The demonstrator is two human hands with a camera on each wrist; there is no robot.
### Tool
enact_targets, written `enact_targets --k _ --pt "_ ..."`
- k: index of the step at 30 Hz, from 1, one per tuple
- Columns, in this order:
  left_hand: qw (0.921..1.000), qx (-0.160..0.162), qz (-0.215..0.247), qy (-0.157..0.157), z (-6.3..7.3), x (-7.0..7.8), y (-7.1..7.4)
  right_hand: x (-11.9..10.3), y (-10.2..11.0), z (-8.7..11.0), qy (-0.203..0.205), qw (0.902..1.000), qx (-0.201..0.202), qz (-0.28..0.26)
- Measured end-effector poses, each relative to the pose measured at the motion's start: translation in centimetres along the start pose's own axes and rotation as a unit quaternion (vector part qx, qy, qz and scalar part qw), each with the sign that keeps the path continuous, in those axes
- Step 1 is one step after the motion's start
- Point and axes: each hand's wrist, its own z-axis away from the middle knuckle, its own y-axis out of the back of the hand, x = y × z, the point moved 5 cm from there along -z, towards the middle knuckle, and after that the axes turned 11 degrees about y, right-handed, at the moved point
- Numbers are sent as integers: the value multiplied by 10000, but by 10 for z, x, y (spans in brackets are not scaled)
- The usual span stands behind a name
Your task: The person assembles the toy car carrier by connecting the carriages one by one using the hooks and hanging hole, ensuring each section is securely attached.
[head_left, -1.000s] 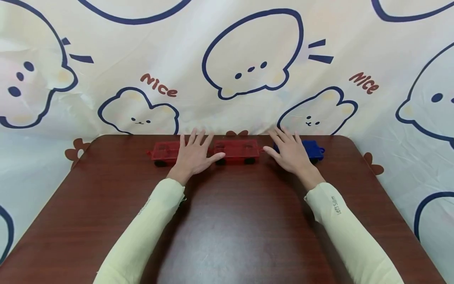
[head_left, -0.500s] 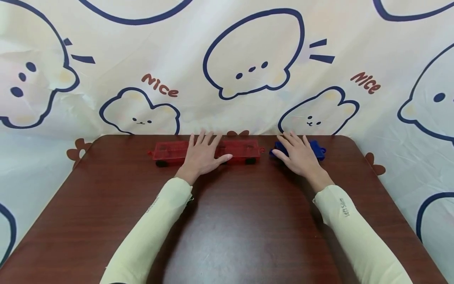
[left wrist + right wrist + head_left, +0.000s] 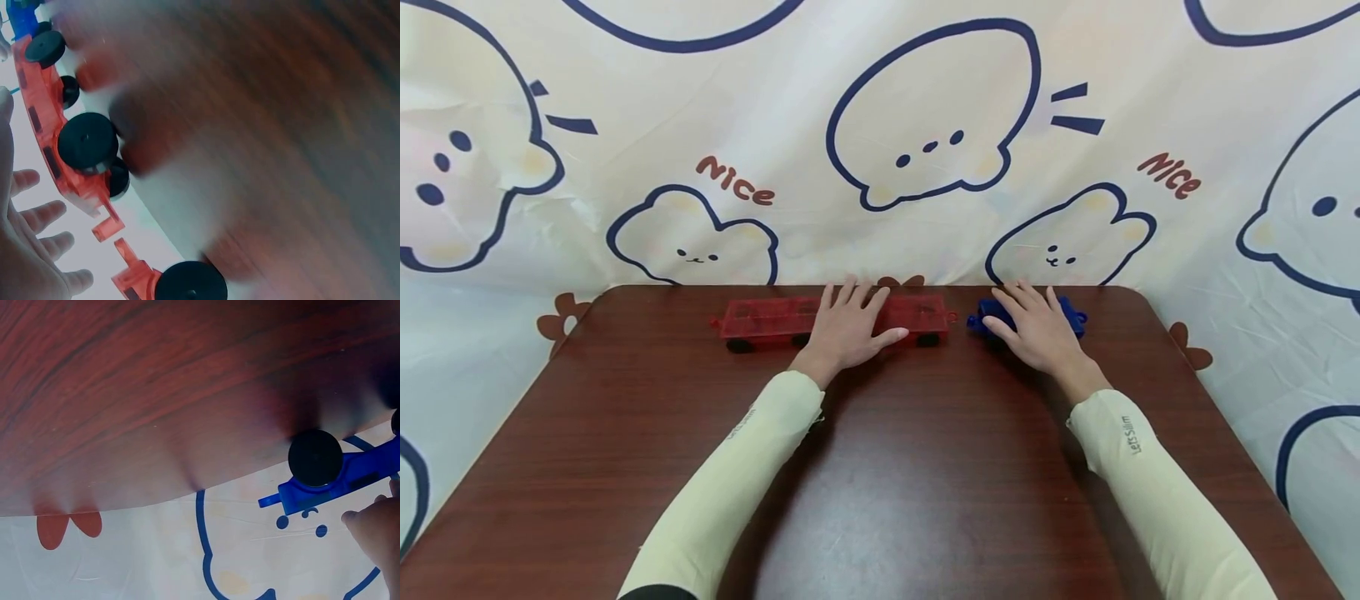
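Observation:
Two translucent red toy car bases [image 3: 760, 321] on black wheels stand end to end along the table's back edge. Over the right red base [image 3: 917, 317], and covering where the two meet, is my left hand [image 3: 850, 325], its fingers spread. In the left wrist view the red hitches [image 3: 109, 228] lie close together with a small gap showing. A blue toy car base [image 3: 992, 315] stands to the right, apart from the red ones. My right hand [image 3: 1039, 329] lies over its middle with fingers extended; whether either palm touches is hidden.
The brown wooden table [image 3: 880, 467] has rounded back corners. Directly behind it hangs a pale cloth [image 3: 880, 242] with cartoon drawings, which also runs along both sides.
My left hand has slid right, from the left red base toward the right one. My right hand has shifted slightly right, uncovering the blue base's left hitch. The bases keep their places.

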Motion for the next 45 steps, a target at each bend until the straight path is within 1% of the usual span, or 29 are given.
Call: enact_targets --k 7,11,21,25,33,37,45 --pt "9999 -3 -116 -121 -6 9 -4 5 -3 1 -18 10000 17 46" --pt "9996 -30 -164 -206 -8 15 -5 8 -4 1 -44 10000 -49 30" --pt "9992 -267 -166 -256 -14 26 -15 15 -6 0 -153 9997 -177 -46" --pt "9989 -320 -160 -307 -17 30 -16 17 -6 -2 -142 9997 -209 -3" --pt "9984 -460 -25 -321 -22 34 -16 17 -4 -8 -80 9995 -290 44" --pt "9978 -560 -29 -356 -24 36 -20 18 -7 -10 -61 9993 -347 80" --pt "9966 -646 -327 -404 -22 36 -24 18 -14 -9 -51 9987 -506 57"
